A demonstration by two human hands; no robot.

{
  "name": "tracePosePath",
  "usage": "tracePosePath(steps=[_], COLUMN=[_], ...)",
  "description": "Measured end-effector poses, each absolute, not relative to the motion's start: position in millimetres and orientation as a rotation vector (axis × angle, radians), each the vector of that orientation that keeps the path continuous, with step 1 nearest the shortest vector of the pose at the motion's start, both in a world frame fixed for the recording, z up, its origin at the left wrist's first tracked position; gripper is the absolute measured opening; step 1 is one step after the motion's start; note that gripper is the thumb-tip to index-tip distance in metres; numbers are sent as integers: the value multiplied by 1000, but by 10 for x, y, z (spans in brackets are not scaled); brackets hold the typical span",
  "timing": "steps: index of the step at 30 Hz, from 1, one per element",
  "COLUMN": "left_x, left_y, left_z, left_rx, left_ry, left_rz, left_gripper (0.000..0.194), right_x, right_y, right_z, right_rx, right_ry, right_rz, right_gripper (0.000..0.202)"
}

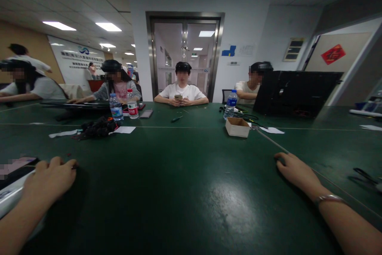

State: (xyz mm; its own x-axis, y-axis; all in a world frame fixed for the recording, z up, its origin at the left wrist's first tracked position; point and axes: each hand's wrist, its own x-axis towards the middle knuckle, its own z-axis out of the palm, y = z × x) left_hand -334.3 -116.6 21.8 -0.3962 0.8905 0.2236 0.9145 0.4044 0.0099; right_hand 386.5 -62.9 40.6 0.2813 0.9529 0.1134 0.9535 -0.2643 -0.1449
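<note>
My left hand (53, 177) rests palm down at the left, its fingers loosely bent and apart, the fingertips partly hidden. Beside its wrist lies a white object (13, 196), cut off by the frame edge. Behind that is a phone-like dark object (20, 167) with a lit pinkish surface, partly blurred. At the right, my right hand (294, 167) lies on the green table (167, 183) with fingers loosely curved and a dark gap between thumb and fingers. I see nothing held in it. A silver bracelet (330, 198) circles that wrist.
A small open cardboard box (238, 128) stands near a water bottle (230, 104) and cables. Two bottles, a tangle of black gear (100, 127) and paper lie left. A screwdriver (177, 119) lies mid-table. A large black monitor (295, 92) stands right. Several people sit opposite.
</note>
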Motion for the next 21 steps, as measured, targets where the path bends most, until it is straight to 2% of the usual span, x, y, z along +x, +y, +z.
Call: tracePosePath(steps=[2,4,8,12,16,21], left_x=[-3136,-2861,-2145,-1228,-380,-37], left_y=[-1188,-1164,-948,-623,-288,-19], left_z=[283,332,337,275,196,71], left_rx=[-1493,-1508,-2027,-2474,-2644,-2626], left_ry=[-2370,-2202,-1866,-1730,-1945,-2186], left_rz=[-33,-17,-159,-536,-940,-1358], left_gripper=[46,48,43,41,47,44], right_x=[3849,3757,3221,2305,1449,1051], right_y=[-612,-585,-499,-358,-195,-91], right_z=[383,352,275,211,173,135], right_rx=[-2335,-2283,-2063,-1723,-1668,-1562], right_ry=[-1796,-1844,-2022,-2199,-2145,-2126], right_rz=[-10,-14,16,74,190,280], right_gripper=[37,36,36,37,56,60])
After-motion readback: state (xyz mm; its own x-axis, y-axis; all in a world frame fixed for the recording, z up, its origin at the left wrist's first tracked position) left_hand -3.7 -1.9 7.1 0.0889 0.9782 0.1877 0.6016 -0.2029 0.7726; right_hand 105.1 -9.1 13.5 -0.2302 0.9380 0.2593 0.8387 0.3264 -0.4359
